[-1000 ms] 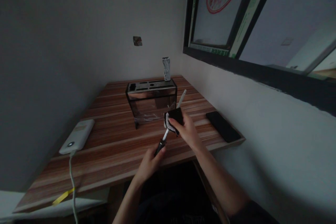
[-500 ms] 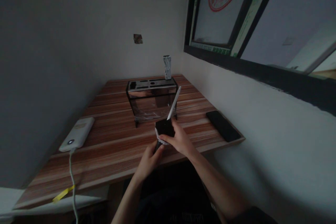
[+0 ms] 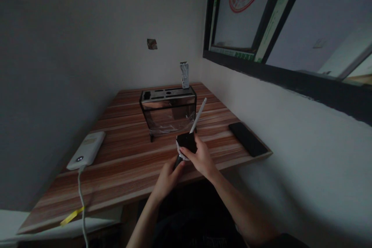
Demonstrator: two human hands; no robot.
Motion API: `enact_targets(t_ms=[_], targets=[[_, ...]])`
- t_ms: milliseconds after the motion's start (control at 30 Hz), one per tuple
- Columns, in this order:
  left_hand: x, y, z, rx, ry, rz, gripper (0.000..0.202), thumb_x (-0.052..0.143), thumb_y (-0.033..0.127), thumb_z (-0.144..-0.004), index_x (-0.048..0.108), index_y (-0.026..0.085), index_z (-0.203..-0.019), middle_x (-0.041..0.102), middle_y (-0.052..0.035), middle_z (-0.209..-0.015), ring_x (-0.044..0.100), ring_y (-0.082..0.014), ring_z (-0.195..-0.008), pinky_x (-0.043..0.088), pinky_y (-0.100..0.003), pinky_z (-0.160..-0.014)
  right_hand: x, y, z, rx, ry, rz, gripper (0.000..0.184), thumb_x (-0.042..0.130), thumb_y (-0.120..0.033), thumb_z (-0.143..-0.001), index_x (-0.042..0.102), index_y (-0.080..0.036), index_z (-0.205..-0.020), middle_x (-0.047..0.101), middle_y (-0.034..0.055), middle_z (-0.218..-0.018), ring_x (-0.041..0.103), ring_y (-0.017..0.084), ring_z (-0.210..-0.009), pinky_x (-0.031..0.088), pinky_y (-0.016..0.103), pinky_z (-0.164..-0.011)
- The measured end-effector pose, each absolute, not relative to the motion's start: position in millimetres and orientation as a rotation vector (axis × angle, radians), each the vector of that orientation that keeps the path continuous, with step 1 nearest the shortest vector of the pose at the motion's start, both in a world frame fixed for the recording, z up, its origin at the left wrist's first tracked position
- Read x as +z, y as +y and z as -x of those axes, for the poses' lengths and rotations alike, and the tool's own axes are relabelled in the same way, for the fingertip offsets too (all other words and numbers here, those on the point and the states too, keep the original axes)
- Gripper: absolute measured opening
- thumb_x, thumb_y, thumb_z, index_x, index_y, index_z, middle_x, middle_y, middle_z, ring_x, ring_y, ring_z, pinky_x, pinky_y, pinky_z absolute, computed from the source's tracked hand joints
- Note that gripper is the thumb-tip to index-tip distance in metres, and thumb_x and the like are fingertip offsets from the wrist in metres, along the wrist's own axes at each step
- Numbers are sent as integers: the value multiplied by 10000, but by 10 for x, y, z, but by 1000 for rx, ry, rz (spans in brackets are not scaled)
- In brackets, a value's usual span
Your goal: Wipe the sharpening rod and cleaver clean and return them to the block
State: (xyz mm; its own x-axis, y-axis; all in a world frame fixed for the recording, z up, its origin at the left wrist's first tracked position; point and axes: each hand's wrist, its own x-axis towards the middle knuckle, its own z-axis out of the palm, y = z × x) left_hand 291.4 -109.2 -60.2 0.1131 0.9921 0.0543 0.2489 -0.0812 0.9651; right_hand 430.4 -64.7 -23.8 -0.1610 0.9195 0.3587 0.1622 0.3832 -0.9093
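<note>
A slim pale tool [image 3: 198, 115] with a dark handle [image 3: 178, 160] is held slanting above the bench [image 3: 124, 170], just below and right of the middle of the frame, its far end pointing to the upper right. A black pad [image 3: 186, 142] with a white layer [image 3: 181, 155] along its lower edge sits over the part nearest the handle. The left hand [image 3: 167, 176] is closed around the handle; the right hand [image 3: 201, 158] grasps the pad, thumb laid across it.

The work seems to be under way: pad and tool are together, the far length is bare, and neither has been put down. How much of the tool has been gone over cannot be told.

Just beyond, near the centre, stands a rack [image 3: 158, 95] with a slotted top and clear plastic about its lower part. A silvery upright thing [image 3: 185, 75] rises at its right end; whether it sits in a slot is unclear. A phone [image 3: 248, 139] lies at the right edge of the bench, and a white power bank [image 3: 87, 149] with a cable [image 3: 80, 190] at the left.
</note>
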Motion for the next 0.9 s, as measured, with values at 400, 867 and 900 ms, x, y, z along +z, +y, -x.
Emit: enact_targets(t_ms=[400,867,900], targets=[[-619,-1095,-2913,1006,1300,-1555,350,472,461,-851,592,132,-850,442,33,-607,384,-103,-561,326,-184,-505,-49,-457,-4494,871,-1504,930,310,665,-382,-760,616,-179,-989,702,79,-938,658,217,-851,516,324,-761],[-548,-1151,-2904,934,1282,-1654,344,489,439,-848,631,126,-876,567,-7,-737,489,-152,-698,401,-224,-649,351,-167,-4984,703,-1361,876,277,691,-395,-742,644,-183,-914,695,46,-857,642,180,-762,515,304,-708],[-547,-1152,-2903,926,1282,-1659,349,488,442,-848,632,125,-878,566,-5,-732,490,-153,-696,399,-225,-651,352,-154,-5007,688,-1347,872,278,687,-401,-745,644,-183,-912,691,42,-845,639,178,-750,515,300,-693]])
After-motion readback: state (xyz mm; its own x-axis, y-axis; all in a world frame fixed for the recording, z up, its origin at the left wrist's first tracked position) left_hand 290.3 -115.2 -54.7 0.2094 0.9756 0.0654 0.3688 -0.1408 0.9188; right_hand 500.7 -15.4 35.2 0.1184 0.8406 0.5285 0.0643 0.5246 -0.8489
